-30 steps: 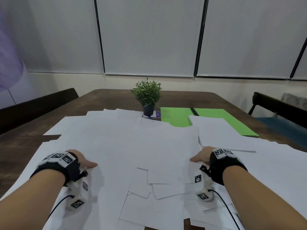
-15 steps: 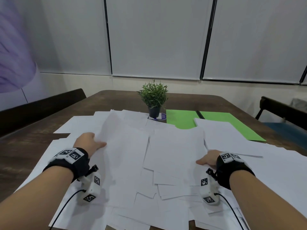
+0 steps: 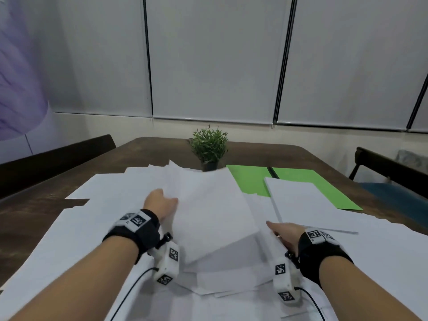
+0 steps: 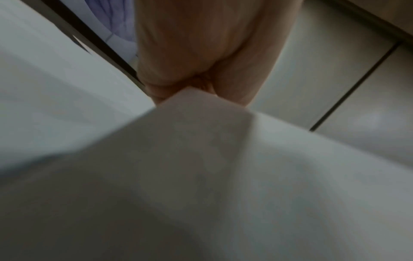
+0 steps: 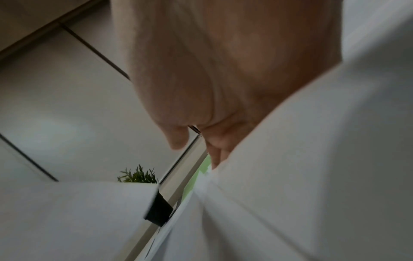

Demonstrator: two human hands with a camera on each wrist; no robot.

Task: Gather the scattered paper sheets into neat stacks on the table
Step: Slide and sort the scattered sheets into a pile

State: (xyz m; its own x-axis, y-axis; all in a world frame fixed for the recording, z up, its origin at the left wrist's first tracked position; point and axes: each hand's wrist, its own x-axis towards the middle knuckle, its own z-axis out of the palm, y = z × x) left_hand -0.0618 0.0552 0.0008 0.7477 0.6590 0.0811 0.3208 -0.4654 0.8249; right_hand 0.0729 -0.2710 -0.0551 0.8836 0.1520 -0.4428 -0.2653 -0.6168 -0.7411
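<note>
- Your left hand (image 3: 159,202) grips the left edge of a raised bundle of white sheets (image 3: 208,212). In the left wrist view a paper corner sits tucked in against the palm (image 4: 201,53), fingers curled on it.
- Your right hand (image 3: 286,235) lies low on the papers at the bundle's right edge, fingers stretched forward and loose. The right wrist view is too blurred to tell whether it pinches a sheet; it reads as flat contact.
- The bundle sits between your hands, just on your side of the plant (image 3: 209,147). Its left side is lifted and its near right corner dips toward the table (image 3: 34,205).
- Its long axis runs from you toward the plant, so the hands bracket the two long edges.
- The left hand is on the bundle; the right is just beside its lower right edge. My read: the right has to close on that edge before you can square the bundle.
- More loose sheets (image 3: 76,239) spread left and right of the plant and across the near table. A separate white pile (image 3: 301,200) lies right of the plant, overlapping the green sheets (image 3: 254,181).
- Judgement: early stage, most of the paper is still spread out.
- Risk: lifting by one edge lets lower sheets slide out toward you.
</note>
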